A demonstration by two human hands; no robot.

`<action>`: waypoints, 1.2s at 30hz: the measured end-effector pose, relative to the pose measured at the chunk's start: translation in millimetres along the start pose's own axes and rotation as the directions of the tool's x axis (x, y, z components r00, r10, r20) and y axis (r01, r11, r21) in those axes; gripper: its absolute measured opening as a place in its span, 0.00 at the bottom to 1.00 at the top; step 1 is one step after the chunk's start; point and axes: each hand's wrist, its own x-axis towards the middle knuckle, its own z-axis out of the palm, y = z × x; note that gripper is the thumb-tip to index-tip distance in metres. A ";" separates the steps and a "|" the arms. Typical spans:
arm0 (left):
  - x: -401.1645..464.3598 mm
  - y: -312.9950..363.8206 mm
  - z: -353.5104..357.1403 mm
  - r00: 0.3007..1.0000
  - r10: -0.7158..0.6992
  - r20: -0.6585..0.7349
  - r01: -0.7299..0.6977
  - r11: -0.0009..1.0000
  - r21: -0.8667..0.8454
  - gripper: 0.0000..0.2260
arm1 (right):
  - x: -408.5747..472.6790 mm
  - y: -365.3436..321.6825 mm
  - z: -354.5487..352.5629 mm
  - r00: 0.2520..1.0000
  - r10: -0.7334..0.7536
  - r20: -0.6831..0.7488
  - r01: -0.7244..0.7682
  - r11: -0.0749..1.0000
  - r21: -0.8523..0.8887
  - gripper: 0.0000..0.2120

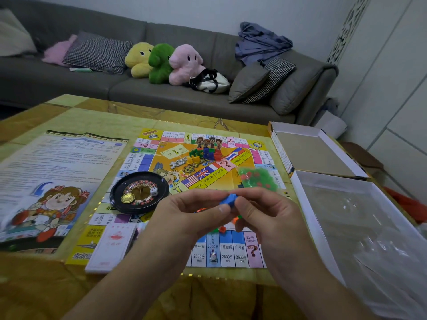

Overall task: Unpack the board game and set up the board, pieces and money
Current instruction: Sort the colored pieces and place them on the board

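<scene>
Yellow-green marbled bench. Far left edge: unfolded paper rules sheet with a cartoon girl, flat. Just right of it, at the near edge, a stack of pale pink cards lying partly on the colourful square game board, which is unfolded flat mid-bench. On the board's left side: black round roulette wheel with a white die and a gold coin inside. Board centre, toward the far edge: cluster of small plastic pawns, green, yellow, blue, red. Board's right side: clear bag of green and red plastic houses.

Above the board's near edge, left hand and right hand meet; fingers of both curl and pinch one small blue plastic piece between thumb and fingertips, lifted off the board. Small orange and green bits show under the hands, unclear what.

Right edge of bench: open white cardboard box lid, and nearer, box tray with a clear plastic insert.
</scene>
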 end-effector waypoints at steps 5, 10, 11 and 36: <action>-0.4 -2.5 1.6 0.999 0.038 -0.033 -0.036 0.998 0.042 0.11 | -0.7 2.7 2.3 0.998 0.060 -0.014 -0.058 0.990 0.126 0.09; -2.8 -1.0 3.0 0.997 0.063 -0.035 -0.059 0.994 0.088 0.11 | -1.3 4.1 4.7 0.997 0.062 -0.047 -0.053 0.984 0.168 0.08; -2.9 -0.9 3.0 0.997 0.068 -0.036 -0.065 0.994 0.092 0.10 | -2.0 3.1 4.7 0.998 0.038 -0.047 -0.031 0.990 0.137 0.08; -11.3 -2.9 15.4 0.960 0.241 -0.144 -0.215 0.961 0.175 0.07 | -0.8 3.5 6.9 0.993 0.108 -0.054 -0.091 0.963 0.253 0.06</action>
